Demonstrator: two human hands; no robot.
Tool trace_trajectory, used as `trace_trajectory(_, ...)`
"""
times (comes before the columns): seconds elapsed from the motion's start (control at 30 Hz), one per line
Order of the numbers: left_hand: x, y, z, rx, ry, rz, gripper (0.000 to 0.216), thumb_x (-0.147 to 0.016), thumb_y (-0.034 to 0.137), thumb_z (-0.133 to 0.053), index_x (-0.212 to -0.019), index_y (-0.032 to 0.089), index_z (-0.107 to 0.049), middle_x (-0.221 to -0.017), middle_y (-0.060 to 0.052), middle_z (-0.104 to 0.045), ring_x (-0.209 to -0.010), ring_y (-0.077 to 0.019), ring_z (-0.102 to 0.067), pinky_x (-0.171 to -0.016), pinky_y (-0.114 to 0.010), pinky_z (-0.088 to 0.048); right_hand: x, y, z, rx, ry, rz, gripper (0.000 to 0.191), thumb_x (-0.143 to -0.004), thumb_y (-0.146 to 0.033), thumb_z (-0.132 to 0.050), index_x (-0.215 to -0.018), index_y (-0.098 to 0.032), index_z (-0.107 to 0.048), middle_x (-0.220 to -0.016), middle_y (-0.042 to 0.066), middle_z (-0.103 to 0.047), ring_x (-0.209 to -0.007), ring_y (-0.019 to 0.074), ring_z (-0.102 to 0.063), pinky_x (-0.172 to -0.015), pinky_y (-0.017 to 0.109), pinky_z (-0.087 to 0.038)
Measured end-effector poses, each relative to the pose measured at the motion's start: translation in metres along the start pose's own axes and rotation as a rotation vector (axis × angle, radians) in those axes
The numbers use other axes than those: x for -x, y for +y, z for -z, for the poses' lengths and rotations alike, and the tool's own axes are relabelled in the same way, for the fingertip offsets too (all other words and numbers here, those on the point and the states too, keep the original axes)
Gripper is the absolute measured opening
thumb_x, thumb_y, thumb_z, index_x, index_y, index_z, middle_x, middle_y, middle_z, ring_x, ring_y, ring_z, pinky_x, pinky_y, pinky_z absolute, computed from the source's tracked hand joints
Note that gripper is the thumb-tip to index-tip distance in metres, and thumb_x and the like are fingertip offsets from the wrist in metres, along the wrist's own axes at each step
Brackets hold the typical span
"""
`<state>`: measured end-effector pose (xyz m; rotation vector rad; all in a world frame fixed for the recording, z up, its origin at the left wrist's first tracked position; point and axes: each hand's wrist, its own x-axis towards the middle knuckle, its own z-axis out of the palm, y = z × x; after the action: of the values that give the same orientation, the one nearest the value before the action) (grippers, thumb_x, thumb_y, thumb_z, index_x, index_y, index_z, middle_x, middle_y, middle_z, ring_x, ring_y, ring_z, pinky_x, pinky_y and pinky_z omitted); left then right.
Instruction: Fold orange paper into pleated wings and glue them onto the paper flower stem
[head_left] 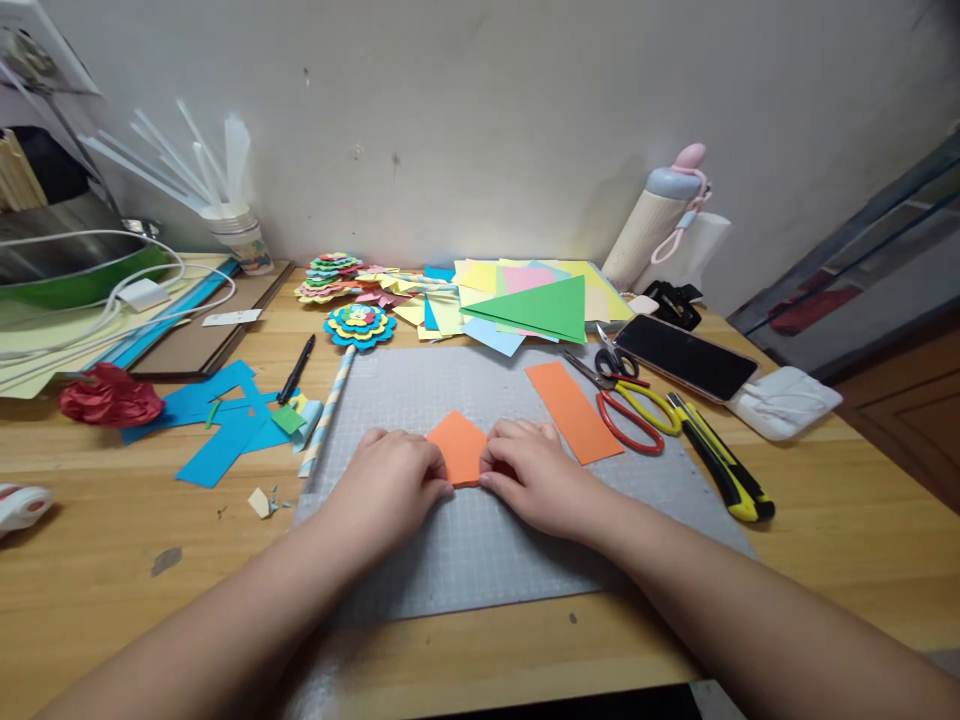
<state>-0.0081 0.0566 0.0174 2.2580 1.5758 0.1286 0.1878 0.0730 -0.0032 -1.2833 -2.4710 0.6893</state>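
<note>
A folded piece of orange paper (459, 450) lies on the grey cutting mat (420, 570), its pointed corner facing the wall. My left hand (396, 470) grips its left edge between thumb and curled fingers. On the opposite edge my right hand (529, 470) pinches the paper the same way. To the right of my right hand rests a flat orange strip (574, 412). Scissors with red and yellow handles (630, 425) lie just beyond that strip, partly on the mat. A striped paper stick with a layered blue and yellow paper flower (360, 326) runs along the mat's left edge.
Blue paper scraps (225, 420), a black pen (297, 368) and crumpled red paper (111, 395) lie left. Coloured sheets (525, 305) are piled at the back. A utility knife (720, 460), phone (686, 357) and bottle (652, 225) are right. A cup of straws (240, 238) stands back left.
</note>
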Motion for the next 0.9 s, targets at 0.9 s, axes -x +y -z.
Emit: trace_trajectory(0.9,0.006,0.006,-0.012,-0.239,0.141,0.035,0.033,-0.087,0.042,-0.048,-0.075,0.018,-0.066,-0.082,-0.007,-0.062,-0.084,-0.0249,-0.054,-0.079,-0.042,-0.037,-0.005,-0.008,-0.005,0.101,0.051,-0.107,0.019,-0.082,-0.029,-0.062,-0.067,-0.019,-0.058,-0.083,0.001,-0.056,-0.080,0.0175,-0.052,-0.071,0.033,-0.030)
